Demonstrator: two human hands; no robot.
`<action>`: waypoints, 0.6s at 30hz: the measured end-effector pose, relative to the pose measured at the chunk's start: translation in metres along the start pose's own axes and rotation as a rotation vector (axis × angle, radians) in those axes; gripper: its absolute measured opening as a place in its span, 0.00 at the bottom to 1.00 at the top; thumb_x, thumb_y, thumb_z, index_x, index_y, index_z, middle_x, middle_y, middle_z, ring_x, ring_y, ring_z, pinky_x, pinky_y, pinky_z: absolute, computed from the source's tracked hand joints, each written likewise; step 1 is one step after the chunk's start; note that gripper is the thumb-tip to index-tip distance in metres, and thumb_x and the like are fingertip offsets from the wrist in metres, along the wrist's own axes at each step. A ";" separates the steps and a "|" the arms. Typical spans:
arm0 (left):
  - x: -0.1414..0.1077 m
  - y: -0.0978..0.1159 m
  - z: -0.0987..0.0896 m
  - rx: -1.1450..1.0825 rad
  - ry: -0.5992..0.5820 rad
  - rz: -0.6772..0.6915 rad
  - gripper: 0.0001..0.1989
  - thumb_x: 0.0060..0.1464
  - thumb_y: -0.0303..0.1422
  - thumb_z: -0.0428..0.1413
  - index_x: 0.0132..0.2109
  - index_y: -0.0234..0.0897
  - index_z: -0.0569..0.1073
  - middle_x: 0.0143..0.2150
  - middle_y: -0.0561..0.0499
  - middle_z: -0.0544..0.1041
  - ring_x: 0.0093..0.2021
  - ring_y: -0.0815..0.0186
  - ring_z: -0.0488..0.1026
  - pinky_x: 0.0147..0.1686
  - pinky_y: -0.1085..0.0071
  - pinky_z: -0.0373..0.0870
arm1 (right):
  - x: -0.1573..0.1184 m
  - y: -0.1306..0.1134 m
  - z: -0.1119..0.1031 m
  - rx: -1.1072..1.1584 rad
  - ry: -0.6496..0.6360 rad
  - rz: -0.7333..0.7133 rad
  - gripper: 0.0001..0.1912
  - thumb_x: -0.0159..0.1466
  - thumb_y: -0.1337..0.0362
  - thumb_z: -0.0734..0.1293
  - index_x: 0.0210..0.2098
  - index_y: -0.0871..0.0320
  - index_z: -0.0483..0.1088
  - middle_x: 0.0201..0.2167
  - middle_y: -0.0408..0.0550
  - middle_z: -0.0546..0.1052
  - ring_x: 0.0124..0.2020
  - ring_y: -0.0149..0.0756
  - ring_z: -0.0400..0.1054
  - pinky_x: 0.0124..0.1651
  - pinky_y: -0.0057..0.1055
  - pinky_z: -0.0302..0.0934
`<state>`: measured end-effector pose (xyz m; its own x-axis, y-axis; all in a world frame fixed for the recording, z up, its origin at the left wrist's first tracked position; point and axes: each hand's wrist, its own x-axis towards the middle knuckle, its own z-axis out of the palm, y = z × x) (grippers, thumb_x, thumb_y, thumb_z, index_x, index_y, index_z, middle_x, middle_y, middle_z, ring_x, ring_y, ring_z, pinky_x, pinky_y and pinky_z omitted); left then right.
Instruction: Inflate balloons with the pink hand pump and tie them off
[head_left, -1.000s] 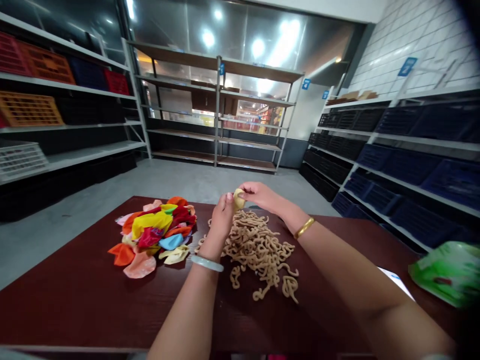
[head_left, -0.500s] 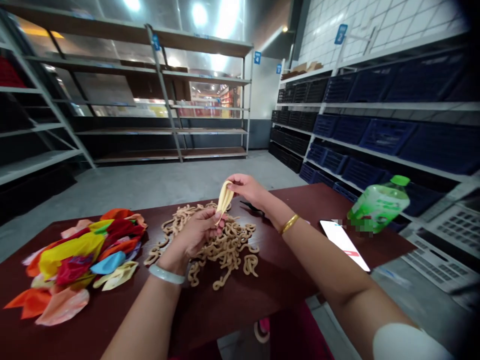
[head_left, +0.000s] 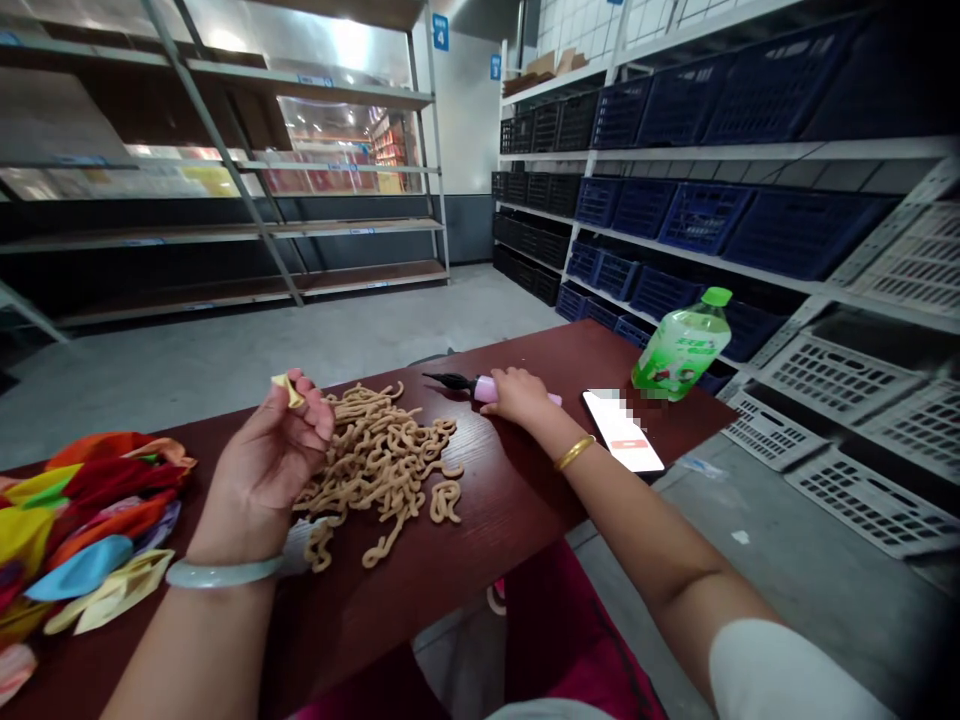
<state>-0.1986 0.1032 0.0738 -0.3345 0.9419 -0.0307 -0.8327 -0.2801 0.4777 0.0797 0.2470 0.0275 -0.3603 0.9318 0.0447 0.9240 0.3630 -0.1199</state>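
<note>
My left hand (head_left: 281,445) is raised above the table's left part, its fingers pinched round a limp pale yellow balloon (head_left: 288,388), whose end sticks up past the fingertips. Over to the right, my right hand (head_left: 517,398) is closed over a lilac hand pump (head_left: 486,388) with a black tapered nozzle, lying on the table. Part of the pump's body is hidden beneath the fingers. Between the hands spreads a heap of curly light-brown strands (head_left: 390,450). At the left lies a pile of limp balloons (head_left: 82,530) in red, yellow, orange, blue and other colours.
On the dark red table (head_left: 517,490), a phone (head_left: 626,440) with a lit screen lies right of my forearm. Behind it stands a green-capped bottle (head_left: 682,345). Shelves (head_left: 360,228) and racks of blue crates (head_left: 705,215) surround the table; white crates (head_left: 862,490) are at right.
My right hand has let go of the yellow balloon and moved right and down onto the pump. My left hand keeps the balloon, now further left. The view has turned right.
</note>
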 end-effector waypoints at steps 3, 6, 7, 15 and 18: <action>0.007 0.007 -0.005 -0.080 0.033 0.062 0.09 0.63 0.24 0.49 0.48 0.33 0.70 0.40 0.50 0.79 0.40 0.71 0.77 0.42 0.72 0.77 | 0.012 -0.012 -0.005 0.007 0.054 -0.004 0.26 0.59 0.49 0.67 0.51 0.58 0.64 0.49 0.58 0.73 0.47 0.49 0.69 0.44 0.38 0.60; 0.012 0.015 -0.013 -0.120 0.086 0.182 0.09 0.64 0.26 0.48 0.47 0.33 0.71 0.38 0.49 0.80 0.42 0.69 0.77 0.43 0.72 0.77 | 0.016 -0.044 -0.020 0.086 0.174 -0.123 0.28 0.61 0.47 0.63 0.53 0.57 0.61 0.47 0.56 0.74 0.45 0.47 0.70 0.42 0.37 0.60; 0.013 0.017 -0.015 -0.122 0.114 0.211 0.09 0.65 0.26 0.47 0.45 0.32 0.72 0.38 0.49 0.80 0.43 0.68 0.78 0.43 0.71 0.77 | 0.013 -0.059 -0.024 0.132 0.214 -0.189 0.29 0.60 0.45 0.63 0.52 0.57 0.61 0.46 0.55 0.75 0.43 0.47 0.71 0.40 0.36 0.60; 0.014 0.017 -0.022 -0.116 0.204 0.259 0.09 0.64 0.26 0.48 0.40 0.32 0.74 0.45 0.43 0.79 0.48 0.61 0.77 0.48 0.61 0.75 | -0.025 -0.120 -0.007 0.204 0.217 -0.561 0.25 0.60 0.43 0.61 0.47 0.55 0.64 0.40 0.52 0.76 0.38 0.44 0.72 0.36 0.35 0.59; 0.014 0.010 -0.019 -0.121 0.196 0.246 0.08 0.63 0.27 0.49 0.39 0.33 0.73 0.46 0.42 0.79 0.50 0.60 0.76 0.49 0.61 0.74 | -0.023 -0.114 -0.001 0.158 0.189 -0.583 0.23 0.60 0.44 0.62 0.45 0.55 0.65 0.40 0.52 0.77 0.38 0.45 0.72 0.35 0.36 0.59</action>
<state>-0.2202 0.1095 0.0612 -0.6008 0.7929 -0.1018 -0.7590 -0.5258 0.3841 -0.0176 0.1837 0.0411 -0.7570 0.5701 0.3193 0.5471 0.8202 -0.1673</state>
